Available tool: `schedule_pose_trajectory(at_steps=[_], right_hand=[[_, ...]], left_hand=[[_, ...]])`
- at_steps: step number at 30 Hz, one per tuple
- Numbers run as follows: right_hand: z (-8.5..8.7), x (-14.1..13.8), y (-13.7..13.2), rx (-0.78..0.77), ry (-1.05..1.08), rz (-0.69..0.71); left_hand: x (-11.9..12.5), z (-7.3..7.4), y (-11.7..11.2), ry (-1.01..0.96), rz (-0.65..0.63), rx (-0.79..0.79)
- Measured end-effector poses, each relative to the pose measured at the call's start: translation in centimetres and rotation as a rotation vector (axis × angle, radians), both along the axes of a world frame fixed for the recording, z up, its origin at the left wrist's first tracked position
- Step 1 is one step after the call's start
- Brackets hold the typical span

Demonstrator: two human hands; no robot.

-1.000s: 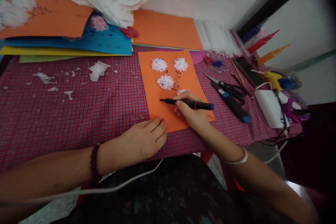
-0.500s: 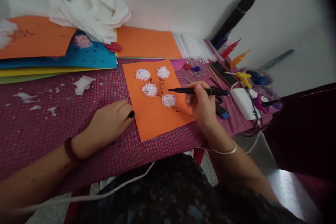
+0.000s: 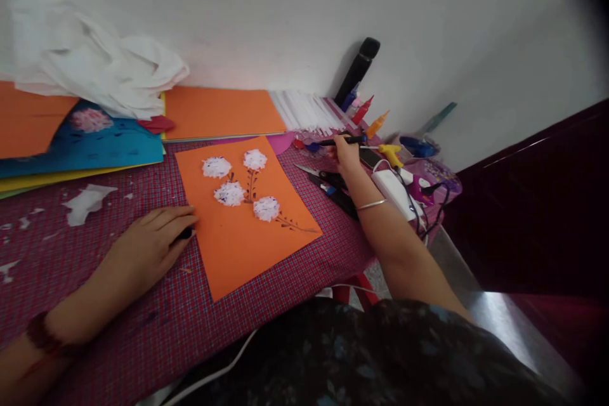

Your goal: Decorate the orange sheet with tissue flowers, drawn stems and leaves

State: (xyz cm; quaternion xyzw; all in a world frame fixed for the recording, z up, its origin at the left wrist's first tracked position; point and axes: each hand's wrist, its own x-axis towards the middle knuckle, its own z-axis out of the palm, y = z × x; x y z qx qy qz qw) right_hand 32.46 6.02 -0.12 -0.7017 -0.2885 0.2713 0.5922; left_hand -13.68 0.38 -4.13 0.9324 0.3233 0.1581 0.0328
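Observation:
My right hand (image 3: 348,157) is closed round a slim black pen (image 3: 354,139) with a blue end, reaching to the back right of the table. The pen's thin tip points left, over a small clear dish (image 3: 310,143) with red and blue paint. My left hand (image 3: 150,244) lies palm down on the checked cloth, fingers stretched, their tips at the left edge of an orange sheet (image 3: 238,260). On that sheet are several fluffy white paper flowers (image 3: 229,193) with purple flecks, and dark painted stems (image 3: 295,226) with small leaves.
Scissors (image 3: 328,176) and a blue-black cutter (image 3: 335,193) lie right of the sheet. Beyond are a yellow glue gun (image 3: 391,153), a white power strip (image 3: 392,190) with cables, and paint bottles (image 3: 364,109). Coloured papers (image 3: 223,113) and crumpled white tissue (image 3: 99,70) sit along the wall.
My right hand has moved with the pen away from the orange sheet to the paint dish. My left fingers have stretched out to the sheet's edge. The view has shifted to the right.

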Motion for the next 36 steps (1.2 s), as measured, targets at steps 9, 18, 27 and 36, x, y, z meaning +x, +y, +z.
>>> schedule_pose_trajectory(at_steps=[9, 18, 27, 36], right_hand=[[1.3, 0.2, 0.4, -0.117, 0.176, 0.05], [2.5, -13.7, -13.3, 0.121, 0.169, 0.684], [-1.2, -18.7, -13.9, 0.095, 0.056, 0.78], [-1.2, -19.1, -13.7, 0.057, -0.006, 0.79]], left_hand=[[0.1, 0.0, 0.1, 0.02, -0.006, -0.009], [1.9, 2.6, -1.3, 0.066, 0.057, -0.11], [2.0, 2.6, -1.6, 0.061, 0.047, -0.067], [1.9, 2.6, -1.6, 0.068, 0.051, -0.071]])
